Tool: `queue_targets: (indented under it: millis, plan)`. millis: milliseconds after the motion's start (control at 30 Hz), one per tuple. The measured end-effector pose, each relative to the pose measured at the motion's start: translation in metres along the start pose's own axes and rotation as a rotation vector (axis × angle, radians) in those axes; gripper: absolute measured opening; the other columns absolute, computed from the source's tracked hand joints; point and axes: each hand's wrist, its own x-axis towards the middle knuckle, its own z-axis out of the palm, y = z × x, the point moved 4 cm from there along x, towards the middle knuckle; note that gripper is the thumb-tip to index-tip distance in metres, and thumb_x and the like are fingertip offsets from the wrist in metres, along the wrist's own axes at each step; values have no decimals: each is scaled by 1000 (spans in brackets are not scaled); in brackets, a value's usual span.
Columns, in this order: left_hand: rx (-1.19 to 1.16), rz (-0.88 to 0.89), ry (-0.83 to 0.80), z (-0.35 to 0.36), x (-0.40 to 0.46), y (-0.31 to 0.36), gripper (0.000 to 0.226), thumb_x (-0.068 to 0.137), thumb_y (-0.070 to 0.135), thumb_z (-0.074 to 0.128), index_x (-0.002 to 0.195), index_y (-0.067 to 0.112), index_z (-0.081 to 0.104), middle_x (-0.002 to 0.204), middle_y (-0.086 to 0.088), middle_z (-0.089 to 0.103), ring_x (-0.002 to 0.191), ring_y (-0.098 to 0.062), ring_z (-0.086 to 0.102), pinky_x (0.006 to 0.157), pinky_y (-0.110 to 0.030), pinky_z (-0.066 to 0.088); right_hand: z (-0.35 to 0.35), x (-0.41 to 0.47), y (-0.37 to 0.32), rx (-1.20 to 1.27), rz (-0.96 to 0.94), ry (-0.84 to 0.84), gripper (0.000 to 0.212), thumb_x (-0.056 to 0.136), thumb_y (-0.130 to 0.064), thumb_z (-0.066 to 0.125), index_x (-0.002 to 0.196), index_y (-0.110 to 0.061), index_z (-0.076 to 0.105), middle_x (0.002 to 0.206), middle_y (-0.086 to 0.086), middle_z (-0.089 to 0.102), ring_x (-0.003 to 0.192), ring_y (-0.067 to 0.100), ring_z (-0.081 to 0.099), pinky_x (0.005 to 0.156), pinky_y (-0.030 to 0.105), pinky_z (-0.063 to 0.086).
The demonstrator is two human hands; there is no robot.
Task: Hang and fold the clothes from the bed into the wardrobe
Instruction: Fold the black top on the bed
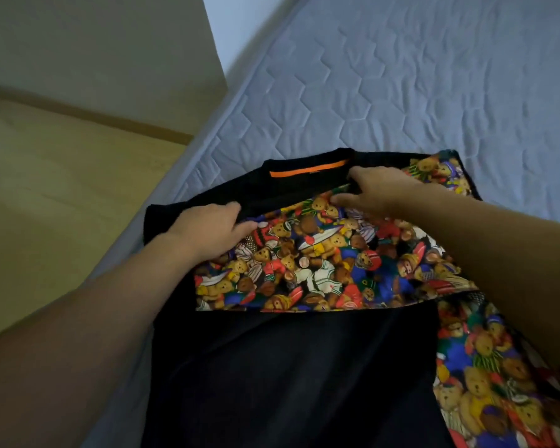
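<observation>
The black garment (288,367) with its teddy-bear printed panel (304,263) lies on the bed (401,92), where the left hand (210,231) and the right hand (375,192) pinch the cloth near the collar, so folding seems only begun, and the wardrobe is not visible.

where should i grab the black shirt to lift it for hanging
Take the black shirt at both shoulders beside the collar with the orange tag, coming from the near side. It lies flat, collar away, so a two-point grip there probably lets the body hang straight.
</observation>
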Motion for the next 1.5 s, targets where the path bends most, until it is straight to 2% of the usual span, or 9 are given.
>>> queue_targets:
  millis: [167, 233, 333, 533, 767, 1000, 1133, 1233, 1500]
  plan:
    - [-969, -181, -646, -3, -2, -26, 52, 72, 62, 72, 96, 15, 74, 98, -8, 75, 87, -25, 73, 76, -34, 58, -11, 7, 14, 440, 218, -323, 62, 73, -78, 54, 87, -19, 69, 82, 2, 70, 76, 24, 69, 72, 31, 53]
    - [-772, -172, -869, 10, -12, -21, 57, 73, 61, 71, 100, 11, 74, 101, -8, 73, 91, -24, 71, 85, -35, 56, 4, -4, 17, 264, 302, -542, 34, 89, -44, 56, 86, -12, 68, 65, 5, 68, 56, 24, 66, 56, 27, 54]
    - [-177, -129, -663, 17, 3, -10, 58, 71, 68, 69, 97, 16, 68, 92, 6, 66, 86, -12, 62, 79, -27, 48, 8, 5, 9, -82, 188, -361, 23, 89, -34, 55, 90, -13, 64, 83, 6, 64, 72, 23, 62, 60, 24, 48]
    - [-476, -101, 141, -16, 63, 4, 75, 73, 39, 74, 138, 22, 40, 138, -6, 48, 129, -27, 44, 103, -39, 38, -19, 41, 33, -10, 50, 248, 75, 84, -28, 65, 145, -14, 25, 142, 18, 35, 131, 40, 33, 108, 48, 29]
    - [65, 344, 541, -11, 41, 35, 28, 75, 3, 61, 101, 14, 63, 99, -9, 58, 94, -32, 55, 77, -42, 44, 1, 14, 24, -204, -370, 355, 37, 75, -2, 63, 112, -9, 59, 106, 15, 54, 100, 35, 52, 78, 42, 45]
    - [225, 327, 157, 40, 13, 32, 54, 92, 29, 46, 146, 28, 40, 138, 3, 41, 125, -22, 36, 102, -37, 27, 15, -7, 44, -452, -359, -63, 55, 96, -51, 22, 139, -25, 46, 144, -1, 41, 134, 16, 34, 111, 32, 21]
    - [-520, 56, -243, 17, 22, 24, 31, 86, 62, 46, 108, 42, 56, 115, 14, 60, 110, -12, 54, 84, -31, 40, -4, -34, 46, -50, -378, -53, 76, 75, -86, 21, 135, -44, 41, 130, -14, 38, 122, 11, 34, 105, 32, 31]
    - [-441, 97, -491, 12, 16, 18, 71, 61, 92, 42, 95, 35, 68, 127, 22, 44, 122, -2, 41, 95, -26, 31, 2, -32, 38, -37, -280, -286, 88, 48, -102, 29, 106, -39, 53, 120, -16, 34, 116, 15, 41, 101, 38, 39]
    - [-307, 155, -431, 16, 5, 15, 20, 88, 47, 62, 84, 27, 61, 142, 14, 32, 131, -12, 30, 106, -31, 29, -11, -13, 33, 6, -91, -443, 99, 33, -84, 66, 111, -24, 59, 123, -11, 53, 108, 16, 57, 90, 34, 49]
